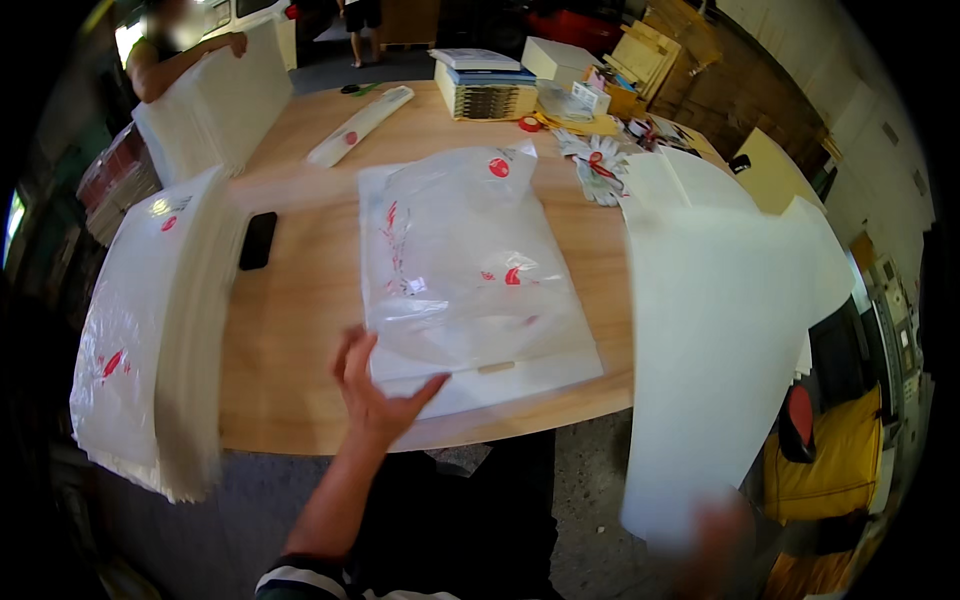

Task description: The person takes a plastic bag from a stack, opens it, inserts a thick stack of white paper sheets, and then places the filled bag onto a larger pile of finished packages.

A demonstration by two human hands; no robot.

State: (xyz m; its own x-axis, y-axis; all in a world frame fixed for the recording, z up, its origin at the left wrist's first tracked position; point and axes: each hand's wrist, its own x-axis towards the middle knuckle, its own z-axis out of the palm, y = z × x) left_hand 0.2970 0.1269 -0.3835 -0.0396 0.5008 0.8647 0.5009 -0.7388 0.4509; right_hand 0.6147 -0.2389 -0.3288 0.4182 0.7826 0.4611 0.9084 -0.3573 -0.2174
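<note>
A clear plastic bag with red print lies on a white sheet in the middle of the wooden table. My left hand is at the bag's near left corner, thumb and fingers spread, with nothing seen in it. On the right, a large white sheet stretches past the table's near edge and is blurred along its far end. My right hand overlaps the low end of that sheet. Motion smears it, so its fingers do not show.
To the left stands a stack of filled plastic bags, beside a black phone. A rolled plastic packet, work gloves, red tape and a pile of books lie farther back. Another person's hand rests on upright white sheets.
</note>
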